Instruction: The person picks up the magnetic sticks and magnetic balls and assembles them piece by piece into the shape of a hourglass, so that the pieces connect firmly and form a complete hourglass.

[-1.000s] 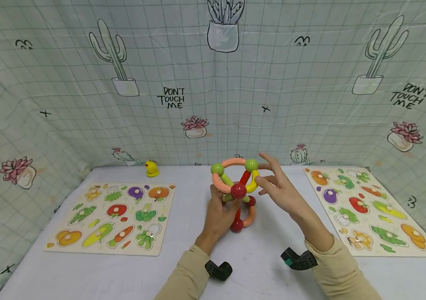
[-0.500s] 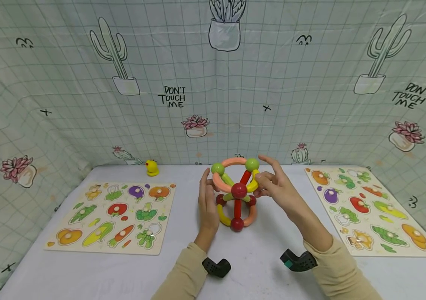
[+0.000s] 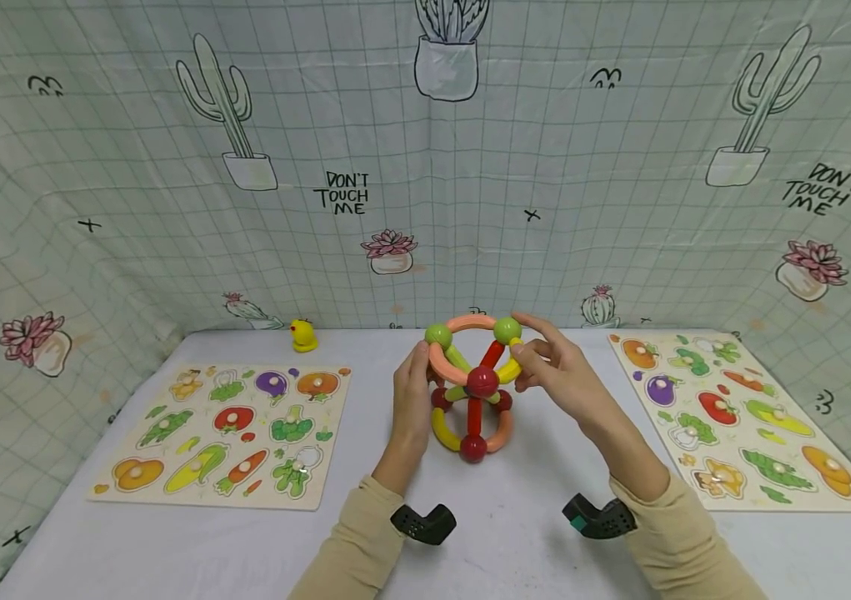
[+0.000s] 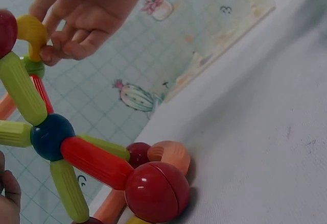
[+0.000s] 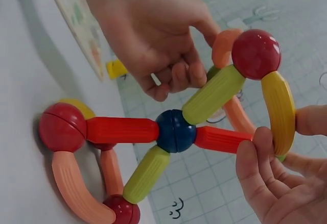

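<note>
A toy of magnetic rods and balls stands on the table between both hands. Its upper ring has green balls, a red ball (image 3: 483,381), and curved rods. Straight rods meet at a blue ball (image 5: 175,131) in the middle, seen in both wrist views. Below, a ring with a red ball (image 3: 473,448) rests on the cloth. My right hand (image 3: 563,379) pinches the yellow curved rod (image 5: 280,114) of the upper ring. On the opposite side, my left hand (image 3: 410,396) holds the orange curved rod (image 3: 443,367) between thumb and fingers; part of that grip is hidden.
One vegetable puzzle board (image 3: 267,492) lies on the left of the white table, another board (image 3: 733,498) on the right. A small yellow duck (image 3: 303,337) stands at the back left. Patterned cloth (image 3: 470,192) hangs behind the table.
My left hand has let go of the toy's middle, swung out to the left with straightened fingers, and come up to the upper ring. The right hand stays at the yellow rod.
</note>
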### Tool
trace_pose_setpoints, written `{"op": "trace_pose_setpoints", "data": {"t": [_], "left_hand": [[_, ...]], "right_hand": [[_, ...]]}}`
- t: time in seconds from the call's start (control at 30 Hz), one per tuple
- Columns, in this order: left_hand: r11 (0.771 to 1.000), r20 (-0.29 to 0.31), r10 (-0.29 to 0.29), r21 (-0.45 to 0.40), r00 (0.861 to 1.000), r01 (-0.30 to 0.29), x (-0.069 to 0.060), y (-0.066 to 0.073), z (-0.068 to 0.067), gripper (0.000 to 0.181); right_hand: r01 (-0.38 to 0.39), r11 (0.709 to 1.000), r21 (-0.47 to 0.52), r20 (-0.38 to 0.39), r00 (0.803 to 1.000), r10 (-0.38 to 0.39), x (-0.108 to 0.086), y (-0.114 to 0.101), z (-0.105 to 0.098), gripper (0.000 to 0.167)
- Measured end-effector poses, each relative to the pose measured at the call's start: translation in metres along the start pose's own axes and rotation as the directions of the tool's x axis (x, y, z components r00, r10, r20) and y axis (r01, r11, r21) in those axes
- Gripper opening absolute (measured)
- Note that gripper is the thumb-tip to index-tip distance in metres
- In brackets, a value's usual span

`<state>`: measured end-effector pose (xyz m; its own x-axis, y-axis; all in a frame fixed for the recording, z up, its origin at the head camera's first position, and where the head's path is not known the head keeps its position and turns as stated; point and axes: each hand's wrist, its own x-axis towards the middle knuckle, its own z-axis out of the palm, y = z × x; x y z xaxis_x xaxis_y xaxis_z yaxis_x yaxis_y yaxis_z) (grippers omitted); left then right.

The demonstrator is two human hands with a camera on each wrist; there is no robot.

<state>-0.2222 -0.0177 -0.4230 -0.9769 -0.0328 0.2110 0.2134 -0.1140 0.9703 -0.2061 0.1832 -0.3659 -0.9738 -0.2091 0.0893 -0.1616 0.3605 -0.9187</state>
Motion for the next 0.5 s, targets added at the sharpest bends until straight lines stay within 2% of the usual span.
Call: {"op": "trace_pose_setpoints", "data": {"t": [0.5], "left_hand": [[0.997,0.013,-0.04,0.065,0.999,0.039,0.0018,0.0066,-0.0026,0.046]], "right_hand": [[-0.014,1.0,0.022,0.009,1.0,0.014,0.0024,0.0021,-0.0008,0.056]]}}
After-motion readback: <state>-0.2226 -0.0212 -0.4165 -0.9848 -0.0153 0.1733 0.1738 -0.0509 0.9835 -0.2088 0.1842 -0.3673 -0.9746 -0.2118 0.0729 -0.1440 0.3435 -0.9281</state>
